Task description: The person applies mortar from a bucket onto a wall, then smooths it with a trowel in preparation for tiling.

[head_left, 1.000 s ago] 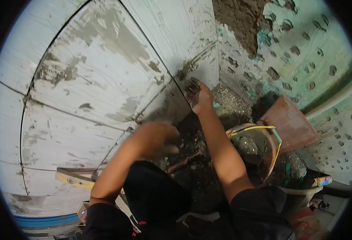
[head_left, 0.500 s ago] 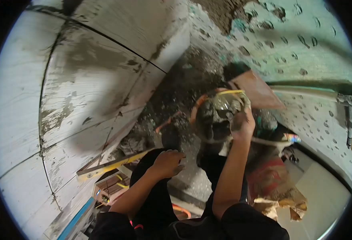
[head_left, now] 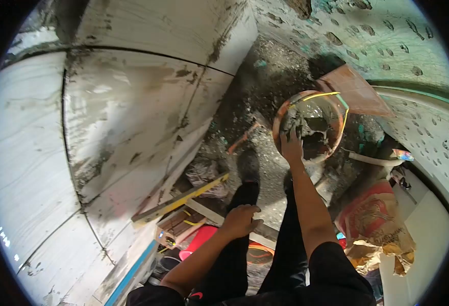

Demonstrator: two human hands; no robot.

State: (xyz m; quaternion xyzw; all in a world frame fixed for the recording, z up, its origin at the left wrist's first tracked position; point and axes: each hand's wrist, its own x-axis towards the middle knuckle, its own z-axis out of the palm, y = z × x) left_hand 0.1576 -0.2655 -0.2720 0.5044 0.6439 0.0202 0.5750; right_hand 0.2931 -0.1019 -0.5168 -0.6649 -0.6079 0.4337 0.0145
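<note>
My right hand (head_left: 291, 145) reaches down into an orange bucket (head_left: 281, 115) that holds wet grey mortar (head_left: 314, 133); the fingers are in the mortar at the bucket's near rim, and I cannot tell if they hold any. My left hand (head_left: 241, 219) rests on my left thigh, fingers loosely spread, holding nothing. Both legs are in black trousers, standing on a gritty, mortar-strewn floor.
White wall tiles (head_left: 132, 102) smeared with grey mortar fill the left. A yellow spirit level (head_left: 183, 198) leans at their foot. A reddish tile (head_left: 354, 89) lies past the bucket by the chipped green wall (head_left: 388, 35). A torn cement sack (head_left: 377, 224) sits at the right.
My right hand left the tile joint and went down into the bucket. My left hand dropped onto my thigh. The view swung from the tiled wall toward the floor.
</note>
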